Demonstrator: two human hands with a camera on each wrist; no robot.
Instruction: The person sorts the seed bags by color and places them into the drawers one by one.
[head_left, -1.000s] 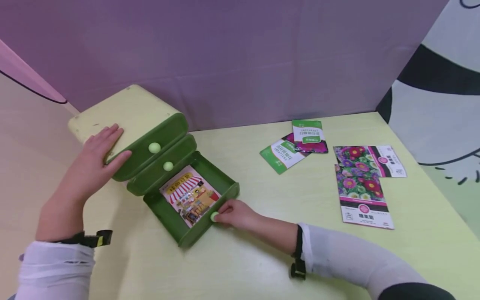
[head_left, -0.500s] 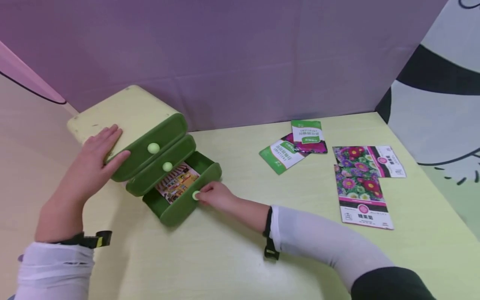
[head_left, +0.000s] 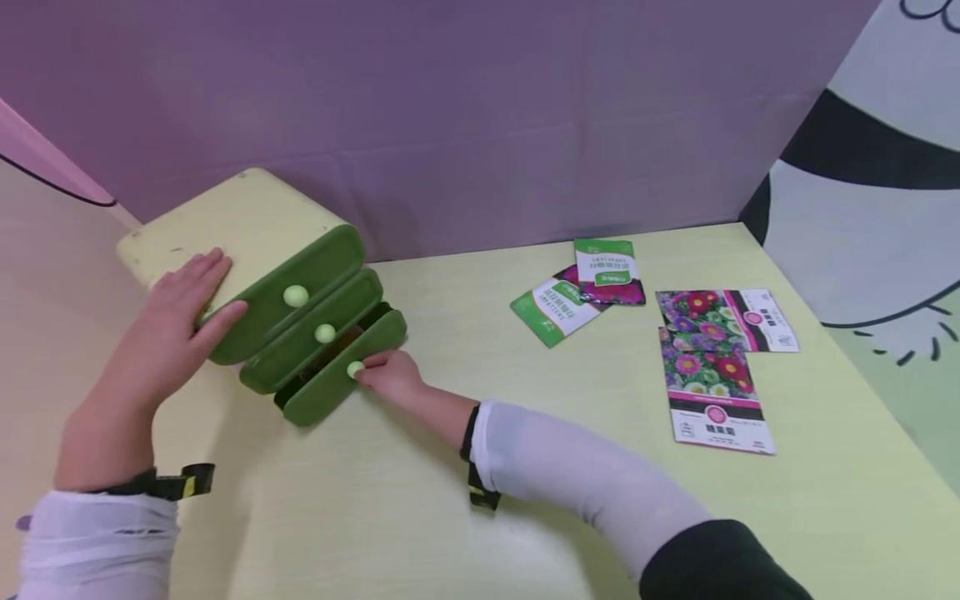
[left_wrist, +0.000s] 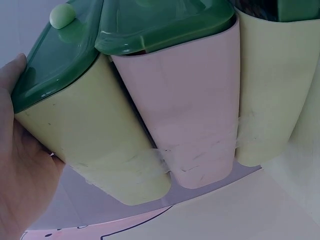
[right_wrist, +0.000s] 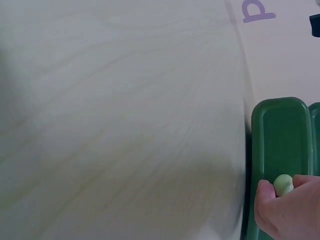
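A small drawer cabinet (head_left: 247, 225) with three green drawers stands at the left of the table. My left hand (head_left: 172, 325) lies on its cream top, fingers straight and thumb over the front edge. In the left wrist view the cabinet's cream and pink side walls (left_wrist: 185, 110) show. With thumb and fingers, my right hand (head_left: 393, 375) pinches the pale green knob (head_left: 355, 368) of the bottom drawer (head_left: 330, 383). That drawer stands slightly out, with a narrow dark gap behind its front. The picture card inside is nearly all hidden.
Two green-and-white seed packets (head_left: 562, 308) overlap near the back of the table (head_left: 465, 533). Right of them lie two flower-printed packets (head_left: 720, 400). A purple cloth wall (head_left: 465, 125) rises along the back edge.
My right hand has pushed the bottom drawer most of the way into the cabinet, moving up and left. The card in it has gone from view. The left hand stays on the top.
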